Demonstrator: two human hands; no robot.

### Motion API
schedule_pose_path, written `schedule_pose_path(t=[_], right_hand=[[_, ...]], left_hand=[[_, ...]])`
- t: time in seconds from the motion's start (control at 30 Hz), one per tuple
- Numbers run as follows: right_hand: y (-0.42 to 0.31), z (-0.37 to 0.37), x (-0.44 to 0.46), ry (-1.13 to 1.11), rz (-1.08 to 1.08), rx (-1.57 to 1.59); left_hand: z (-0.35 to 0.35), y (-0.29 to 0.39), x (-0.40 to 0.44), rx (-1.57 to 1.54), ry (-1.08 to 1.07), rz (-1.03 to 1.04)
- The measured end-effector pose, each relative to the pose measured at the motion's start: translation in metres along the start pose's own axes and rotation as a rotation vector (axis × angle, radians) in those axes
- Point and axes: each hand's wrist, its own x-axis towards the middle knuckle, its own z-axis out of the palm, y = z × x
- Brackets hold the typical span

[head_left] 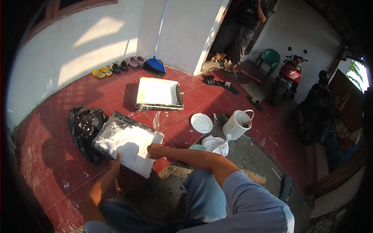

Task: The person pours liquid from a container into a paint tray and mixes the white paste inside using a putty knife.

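Observation:
A dark tray (134,155) like a paint tray, its inside coated with white paint and streaky black near the far end, is tilted in front of my knees. My left hand (115,163) grips its near-left edge, thumb up on the rim. My right hand (155,150) is a closed fist at the tray's right side; whatever sits inside the fist is hidden. Just left of the tray lies a crumpled black plastic bag (83,134) with white specks. Beyond it, a second white-coated tray (155,91) rests on the red tiles.
Right of the tray are a round white lid (201,123), a white bucket (236,126) and a white plastic bag (217,145). A blue broom (156,65) leans on the wall beside sandals (103,72). A person (243,31) stands at the doorway near a cat (218,57); a motorbike (289,75) is parked right.

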Motion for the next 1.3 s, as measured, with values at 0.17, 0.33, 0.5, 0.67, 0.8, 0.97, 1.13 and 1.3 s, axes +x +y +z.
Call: schedule_pose_path(t=[0.17, 0.33, 0.5, 0.67, 0.8, 0.97, 1.13, 1.3], right_hand=[[-0.002, 0.003, 0.001, -0.018, 0.016, 0.012], [0.002, 0.008, 0.006, -0.016, 0.006, 0.022], [0.001, 0.006, 0.002, -0.006, 0.005, 0.040], [0.003, 0.014, 0.006, 0.014, -0.018, 0.032], [-0.004, 0.004, 0.001, -0.039, -0.025, -0.001], [0.001, 0.015, 0.007, -0.026, -0.023, 0.034], [-0.003, 0.012, 0.007, 0.030, -0.003, 0.037], [-0.015, -0.003, 0.000, 0.099, -0.062, 0.051]], left_hand=[[0.001, 0.000, 0.001, -0.022, -0.002, -0.012], [0.000, 0.002, -0.002, 0.053, 0.019, -0.015], [0.000, 0.004, -0.005, 0.054, 0.031, 0.001], [-0.008, 0.016, -0.021, -0.111, -0.108, -0.029], [0.000, -0.002, 0.007, 0.021, -0.016, 0.004], [-0.002, 0.011, -0.017, -0.028, 0.016, 0.015], [-0.002, 0.009, -0.014, 0.018, 0.041, 0.010], [0.003, -0.006, 0.010, -0.019, -0.010, -0.026]])
